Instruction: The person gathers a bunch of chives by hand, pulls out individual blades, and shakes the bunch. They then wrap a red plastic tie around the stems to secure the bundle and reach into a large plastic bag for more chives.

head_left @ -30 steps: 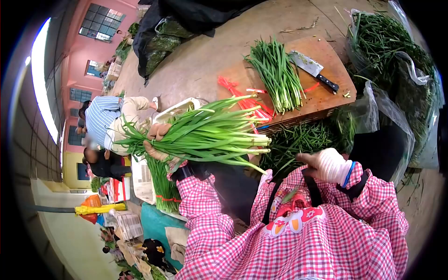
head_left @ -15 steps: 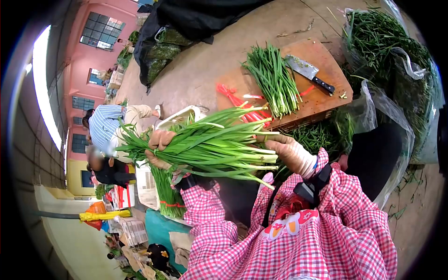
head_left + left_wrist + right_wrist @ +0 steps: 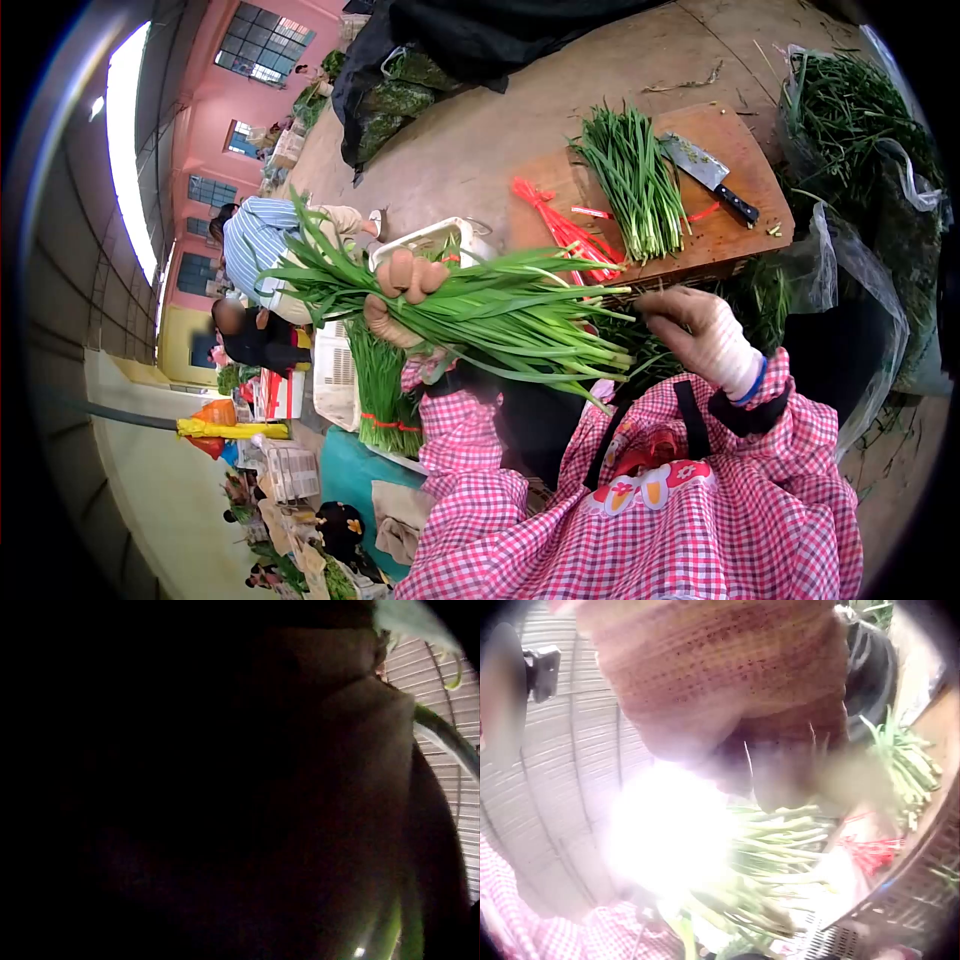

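Observation:
My left hand (image 3: pixel 405 285) grips a bunch of garlic chives (image 3: pixel 520 310) around its leafy middle, the pale stalk ends pointing right. My right hand (image 3: pixel 700 335), in a whitish wrapping or glove, hovers just right of those ends with loosely bent fingers. Nothing shows between them. In the right wrist view the bent fingers hang above the chive stalks (image 3: pixel 780 840), partly lost in glare. Darkness fills most of the left wrist view. Another chive bunch (image 3: pixel 635 185) lies on the wooden board (image 3: pixel 765 165), beside a cleaver (image 3: pixel 700 165).
Red ties (image 3: pixel 560 230) lie at the board's near left edge. Plastic bags of loose greens (image 3: pixel 850 110) stand at right. Left of my lap, tied chives (image 3: pixel 380 385) lie by a white crate (image 3: pixel 335 375). A person in a striped shirt (image 3: pixel 265 235) is beyond.
My right hand came in to the stalk ends half a second ago and has since drawn back right. The left hand keeps its grip, and the camera view has shifted slightly.

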The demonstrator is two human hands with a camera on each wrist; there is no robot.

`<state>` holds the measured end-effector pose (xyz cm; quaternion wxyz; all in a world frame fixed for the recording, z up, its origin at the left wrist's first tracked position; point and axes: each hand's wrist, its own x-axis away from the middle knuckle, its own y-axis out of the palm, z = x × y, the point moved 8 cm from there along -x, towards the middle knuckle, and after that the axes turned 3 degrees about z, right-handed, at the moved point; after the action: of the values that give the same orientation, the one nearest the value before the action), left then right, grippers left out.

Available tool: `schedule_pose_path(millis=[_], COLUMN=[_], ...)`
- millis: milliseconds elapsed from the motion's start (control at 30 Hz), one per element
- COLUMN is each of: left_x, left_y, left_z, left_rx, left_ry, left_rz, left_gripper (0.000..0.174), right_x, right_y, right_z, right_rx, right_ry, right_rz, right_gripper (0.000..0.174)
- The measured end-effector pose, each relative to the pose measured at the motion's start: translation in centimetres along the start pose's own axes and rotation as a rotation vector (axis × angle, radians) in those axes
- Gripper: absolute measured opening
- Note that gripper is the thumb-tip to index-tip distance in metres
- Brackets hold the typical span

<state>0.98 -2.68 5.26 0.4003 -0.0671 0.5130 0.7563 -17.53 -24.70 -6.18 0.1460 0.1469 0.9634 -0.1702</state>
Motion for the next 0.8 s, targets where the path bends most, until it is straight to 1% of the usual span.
schedule_pose_path(millis=[33, 100, 133, 233, 267, 367, 400, 433, 500, 533, 633, 667, 767, 800], left_x=[-0.1, -0.1, -0.1, 0.2, 0.2, 0.2, 0.2, 0.2, 0.1, 0.0, -0.4, -0.4, -0.8, -0.9], left_y=[0.1, 0.2, 0.8, 1.6, 1.8, 2.3, 2.2, 1.9, 1.8, 1.5, 1.5, 1.3, 2.2, 2.3], left_z=[-0.5, -1.5, -2.2, -3.4, -3.4, -3.3, -3.2, -3.2, -3.4, -3.5, -3.0, -2.7, -2.5, -2.5], left_rx=[0.0, 0.004, -0.003, -0.024, -0.038, -0.035, -0.045, -0.083, -0.161, -0.061, -0.211, -0.187, -0.123, -0.097], left_ry=[-0.008, -0.022, -0.034, -0.061, -0.068, -0.059, -0.07, -0.061, -0.046, -0.051, -0.051, -0.031, -0.031, -0.027], left_rz=[0.021, 0.063, 0.067, 0.061, 0.024, -0.006, -0.026, -0.016, 0.002, 0.026, -0.09, -0.074, -0.104, -0.136], left_gripper=[0.031, 0.033, 0.033, 0.032, 0.031, 0.03, 0.03, 0.03, 0.03, 0.031, 0.029, 0.029, 0.029, 0.028], right_x=[-1.2, -2.8, -3.5, -4.5, -4.5, -3.9, -3.6, -3.6, -3.8, -3.7, -4.3, -4.3, -4.4, -4.3], right_y=[-0.1, 1.1, 1.6, 3.3, 3.2, 2.3, 2.3, 1.9, 1.4, 1.0, -0.6, -0.8, -1.6, -1.2], right_z=[-1.7, -2.4, -3.0, -2.5, -2.8, -3.0, -2.4, -2.7, -2.3, -2.3, -4.0, -3.9, -2.6, -0.4], right_rx=[-0.011, -0.024, -0.016, 0.024, 0.049, 0.044, 0.033, 0.028, 0.043, -0.011, 0.12, 0.117, 0.135, 0.162], right_ry=[-0.047, 0.007, 0.007, 0.02, 0.0, -0.046, -0.007, -0.038, 0.003, 0.063, -0.026, 0.02, -0.075, 0.01], right_rz=[0.065, 0.062, 0.047, -0.047, -0.055, -0.1, -0.133, -0.139, -0.153, -0.179, -0.21, -0.244, -0.182, -0.226], right_gripper=[0.026, 0.027, 0.029, 0.023, 0.02, 0.02, 0.02, 0.019, 0.02, 0.021, 0.022, 0.024, 0.027, 0.028])
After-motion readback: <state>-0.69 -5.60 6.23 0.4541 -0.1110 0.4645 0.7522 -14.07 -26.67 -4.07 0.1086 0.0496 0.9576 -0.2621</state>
